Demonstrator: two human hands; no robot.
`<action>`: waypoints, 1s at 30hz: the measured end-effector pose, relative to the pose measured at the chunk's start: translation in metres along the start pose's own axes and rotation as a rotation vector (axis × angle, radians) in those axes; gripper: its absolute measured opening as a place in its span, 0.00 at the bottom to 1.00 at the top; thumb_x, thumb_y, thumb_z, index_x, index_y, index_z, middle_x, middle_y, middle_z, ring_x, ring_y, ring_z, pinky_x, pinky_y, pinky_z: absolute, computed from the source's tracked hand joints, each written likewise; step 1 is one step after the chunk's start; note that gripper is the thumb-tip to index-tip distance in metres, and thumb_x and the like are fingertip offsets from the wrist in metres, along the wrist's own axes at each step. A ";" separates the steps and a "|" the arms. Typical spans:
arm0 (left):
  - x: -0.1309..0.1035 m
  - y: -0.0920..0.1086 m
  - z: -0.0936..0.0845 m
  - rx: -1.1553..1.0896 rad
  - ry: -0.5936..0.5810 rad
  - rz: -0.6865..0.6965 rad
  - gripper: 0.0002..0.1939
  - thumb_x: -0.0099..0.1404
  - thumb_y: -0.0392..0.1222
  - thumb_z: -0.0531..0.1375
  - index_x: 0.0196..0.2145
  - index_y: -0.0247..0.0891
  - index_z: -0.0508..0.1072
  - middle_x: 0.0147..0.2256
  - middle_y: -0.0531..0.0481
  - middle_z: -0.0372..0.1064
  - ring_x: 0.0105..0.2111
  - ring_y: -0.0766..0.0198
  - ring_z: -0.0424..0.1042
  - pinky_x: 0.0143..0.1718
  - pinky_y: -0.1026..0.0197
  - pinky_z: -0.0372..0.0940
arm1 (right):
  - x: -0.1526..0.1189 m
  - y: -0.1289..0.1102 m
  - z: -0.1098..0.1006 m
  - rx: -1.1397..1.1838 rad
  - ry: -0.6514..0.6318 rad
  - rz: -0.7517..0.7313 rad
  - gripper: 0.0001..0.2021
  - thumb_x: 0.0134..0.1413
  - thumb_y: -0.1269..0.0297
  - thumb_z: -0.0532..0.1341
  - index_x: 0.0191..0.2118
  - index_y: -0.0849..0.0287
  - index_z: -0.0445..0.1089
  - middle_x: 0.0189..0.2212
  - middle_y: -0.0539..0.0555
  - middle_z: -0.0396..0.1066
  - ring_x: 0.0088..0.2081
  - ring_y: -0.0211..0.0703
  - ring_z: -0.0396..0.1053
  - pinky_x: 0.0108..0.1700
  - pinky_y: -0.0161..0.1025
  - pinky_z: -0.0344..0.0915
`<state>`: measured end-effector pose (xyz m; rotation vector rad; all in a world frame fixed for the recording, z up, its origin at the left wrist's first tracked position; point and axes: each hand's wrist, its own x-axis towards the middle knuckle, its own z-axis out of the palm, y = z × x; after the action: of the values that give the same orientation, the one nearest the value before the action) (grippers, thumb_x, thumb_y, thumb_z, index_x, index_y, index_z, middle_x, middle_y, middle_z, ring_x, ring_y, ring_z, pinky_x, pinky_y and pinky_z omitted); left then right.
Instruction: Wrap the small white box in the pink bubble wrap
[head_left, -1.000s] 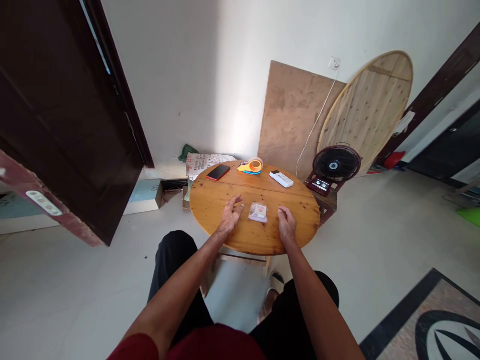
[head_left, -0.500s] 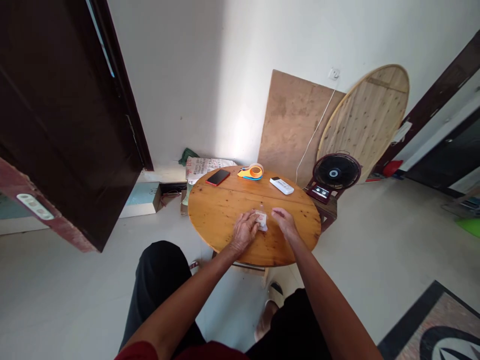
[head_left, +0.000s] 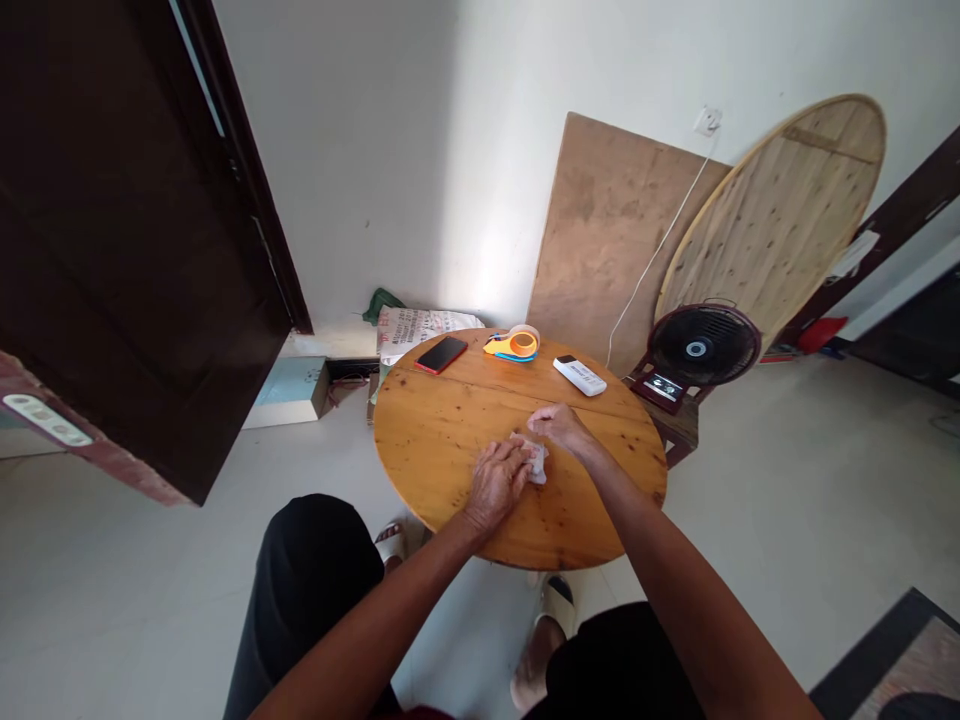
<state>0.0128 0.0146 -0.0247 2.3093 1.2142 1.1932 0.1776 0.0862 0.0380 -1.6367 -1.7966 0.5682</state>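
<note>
A small, crumpled whitish packet lies on the round wooden table. My left hand rests flat on its left part, fingers stretched over it and covering some of it. Just beyond the packet, my right hand hovers with its fingertips drawn together; whether anything is between them is too small to make out. Toward the table's far side are a red-edged phone, an orange tape dispenser with a roll of tape, and a white device with a dark end.
A dark fan stands on a stool right of the table. Behind, a brown board and a round wooden panel lean on the wall. A printed sack lies past the far left table edge; a dark door is at left.
The view has shifted somewhat. My right hand has moved left and away from me, from beside the packet to just beyond it. My left hand stays on the packet, which looks more crumpled.
</note>
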 end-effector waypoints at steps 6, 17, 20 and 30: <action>0.002 -0.001 0.000 0.026 0.012 0.030 0.13 0.66 0.40 0.55 0.48 0.43 0.72 0.49 0.47 0.70 0.49 0.56 0.67 0.52 0.51 0.60 | -0.035 -0.018 -0.008 -0.113 -0.110 -0.074 0.10 0.47 0.66 0.58 0.25 0.56 0.77 0.24 0.49 0.75 0.27 0.38 0.68 0.30 0.33 0.57; 0.003 -0.001 0.000 0.041 0.027 0.002 0.12 0.66 0.41 0.56 0.46 0.43 0.72 0.49 0.48 0.70 0.48 0.56 0.68 0.50 0.51 0.61 | -0.063 -0.002 -0.005 -0.375 -0.021 -0.428 0.11 0.59 0.66 0.55 0.34 0.54 0.76 0.38 0.52 0.76 0.41 0.43 0.70 0.46 0.40 0.58; 0.003 -0.001 0.000 0.008 0.035 -0.018 0.12 0.65 0.40 0.57 0.46 0.42 0.72 0.49 0.48 0.70 0.48 0.56 0.68 0.50 0.51 0.60 | -0.074 -0.008 -0.006 -0.433 -0.009 -0.444 0.10 0.60 0.64 0.56 0.38 0.53 0.76 0.42 0.52 0.75 0.44 0.44 0.69 0.49 0.43 0.55; 0.002 0.000 -0.002 -0.034 0.044 -0.028 0.11 0.63 0.36 0.57 0.44 0.41 0.72 0.49 0.48 0.71 0.48 0.56 0.68 0.51 0.51 0.60 | -0.089 -0.007 -0.007 -0.525 -0.054 -0.489 0.14 0.56 0.67 0.57 0.48 0.55 0.69 0.48 0.55 0.69 0.48 0.47 0.62 0.52 0.46 0.53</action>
<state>0.0115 0.0161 -0.0222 2.2455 1.2280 1.2515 0.1796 -0.0027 0.0329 -1.4046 -2.4188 -0.0928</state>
